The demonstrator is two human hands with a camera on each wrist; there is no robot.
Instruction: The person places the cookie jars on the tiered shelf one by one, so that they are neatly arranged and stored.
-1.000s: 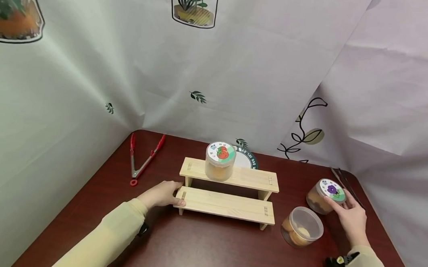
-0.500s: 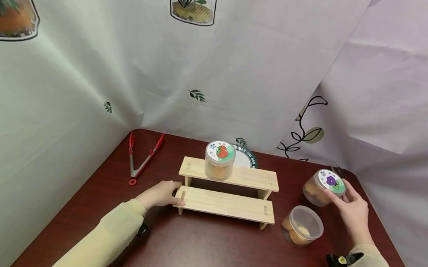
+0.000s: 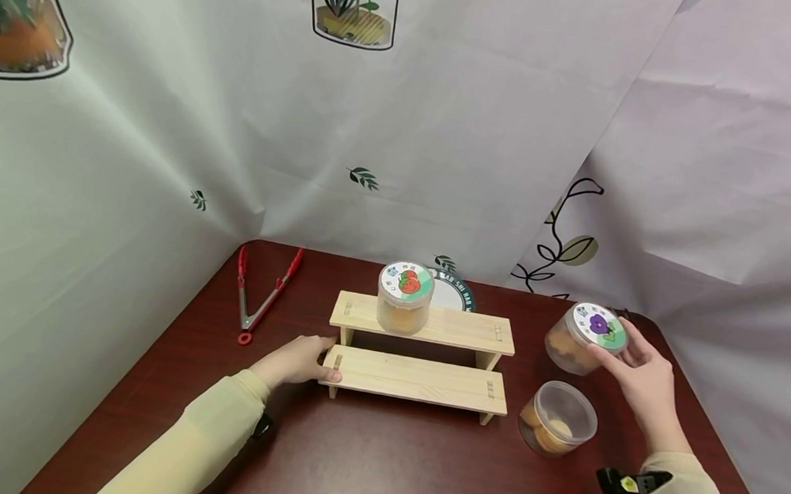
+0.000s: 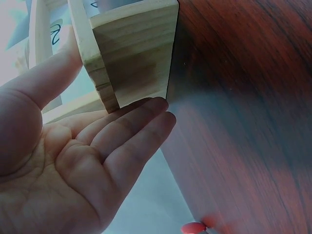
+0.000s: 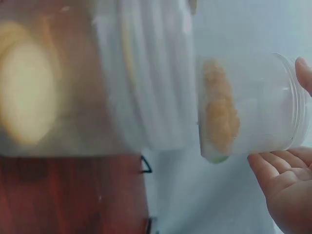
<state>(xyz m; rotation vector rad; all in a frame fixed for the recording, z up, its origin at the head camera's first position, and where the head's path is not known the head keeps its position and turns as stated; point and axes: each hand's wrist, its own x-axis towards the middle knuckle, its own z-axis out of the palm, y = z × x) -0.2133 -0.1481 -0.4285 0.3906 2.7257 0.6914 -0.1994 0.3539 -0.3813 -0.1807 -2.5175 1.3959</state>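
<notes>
A two-tier wooden stand stands mid-table. My left hand grips the left end of its lower tier, thumb at the near edge; in the left wrist view the fingers lie against the end leg. At the right, my right hand holds a clear jar by its lid with a purple flower label. That jar is tilted and lifted off the table, with brown food inside; the right wrist view also shows the held jar. An open jar with round biscuits stands below it.
A jar with a tomato label sits on the upper tier. Behind the stand is a partly hidden round plate. Red-handled tongs lie at the back left. Cloth walls border the table.
My right hand has lifted the flower-label jar and carried it left and away from me. My left hand stays on the stand.
</notes>
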